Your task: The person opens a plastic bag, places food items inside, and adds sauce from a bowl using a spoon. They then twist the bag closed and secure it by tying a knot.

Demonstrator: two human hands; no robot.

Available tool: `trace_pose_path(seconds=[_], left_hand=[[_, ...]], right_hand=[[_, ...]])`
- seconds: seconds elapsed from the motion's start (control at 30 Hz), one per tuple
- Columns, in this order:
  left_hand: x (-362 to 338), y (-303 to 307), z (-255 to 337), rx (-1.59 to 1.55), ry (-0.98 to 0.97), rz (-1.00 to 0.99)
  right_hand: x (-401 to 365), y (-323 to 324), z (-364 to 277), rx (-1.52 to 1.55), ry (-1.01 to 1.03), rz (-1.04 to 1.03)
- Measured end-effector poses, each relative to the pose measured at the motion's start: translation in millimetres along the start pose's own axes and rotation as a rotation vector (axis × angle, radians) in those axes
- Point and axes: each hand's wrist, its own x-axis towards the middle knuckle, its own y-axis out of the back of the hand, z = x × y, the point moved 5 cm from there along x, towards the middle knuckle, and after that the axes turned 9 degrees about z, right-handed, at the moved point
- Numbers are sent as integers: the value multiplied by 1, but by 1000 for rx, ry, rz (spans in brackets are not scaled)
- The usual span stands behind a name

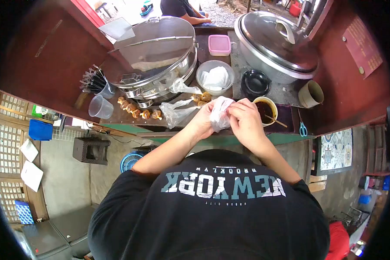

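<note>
- Near the left edge of the surface (285,116), a cup of black sticks (95,82), with an empty clear cup (100,107) just in front of it
- Skewers (138,112) of browned balls lie in a row along the front edge, left of centre
- Behind them, a big steel pan (160,52) with its lid tilted fills the back left
- Loose clear bags (180,113) lie crumpled between the skewers and the hands
- Left hand (201,121), over the front edge at the middle, has its fingers pinched on a small plastic bag (221,112)
- The bag is held between both hands, off the surface
- Behind it, a glass bowl (215,77) with white stuff inside, and a pink box (219,44) at the back edge
- Right hand (247,121) is closed on the bag's right side, touching the left hand
- Just right of it, a sauce cup (266,110) with a stick in it; a black bowl (255,82) stands behind
- A lidded pot (277,43) sits at the back right corner
- A brown cup (312,93) lies tipped near the right edge
</note>
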Motion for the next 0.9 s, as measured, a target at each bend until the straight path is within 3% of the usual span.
trace_pose_path(seconds=[0.17,0.27,0.37,0.5,0.6,0.7,0.8,0.9], left_hand=[[4,2,-8,1,69,2],[4,4,-14,-92,161,50],[17,15,-24,-187,171,86],[34,28,-37,-371,248,-5],[45,43,-50,-376,240,-6],[50,42,-59,-361,273,-49],[54,48,-76,-335,299,-37],[55,47,-88,-300,322,-23]], right_hand=[[-8,-4,-7,-131,12,-123],[-15,-4,-2,-154,45,-70],[-17,17,1,-15,-44,75],[-42,72,23,-68,-198,455],[-95,95,66,13,-460,856],[-135,99,100,41,-764,976],[-155,76,130,341,-1080,800],[-150,56,139,423,-1026,563]])
